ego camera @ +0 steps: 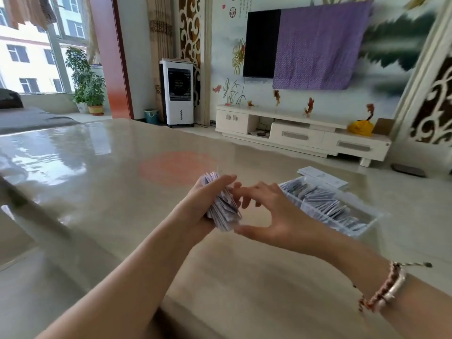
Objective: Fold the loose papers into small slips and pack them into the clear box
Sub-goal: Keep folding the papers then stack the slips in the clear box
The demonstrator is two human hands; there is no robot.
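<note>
Here, near the middle of the view, the left hand (pixel 208 201) grips a thick bundle of folded slips (pixel 223 211), fingers curled over its top and the thumb side hidden beneath; the slips fan out toward 3 o'clock. The right hand (pixel 271 216) hangs just beside the bundle at its 3 o'clock, fingers spread and loosely bent, thumb stretched below toward the bundle's lower edge. The fingertips (pixel 241 189) are blurred, so whether they touch the slips or pinch one cannot be told. A beaded bracelet (pixel 381 287) circles the right wrist.

The clear box (pixel 367 223) lies on the glossy table (pixel 97 192) at about 3 o'clock from the hands, close behind the right hand, already holding rows of folded slips standing on edge. Flat white papers (pixel 322 177) rest on the table just past the box, at its 12 o'clock.

Beyond the table, a white TV stand (pixel 300 133) sits under a wall television (pixel 261 42) half draped with a purple cloth (pixel 318 47); an air cooler (pixel 178 91) stands toward 11 o'clock.
</note>
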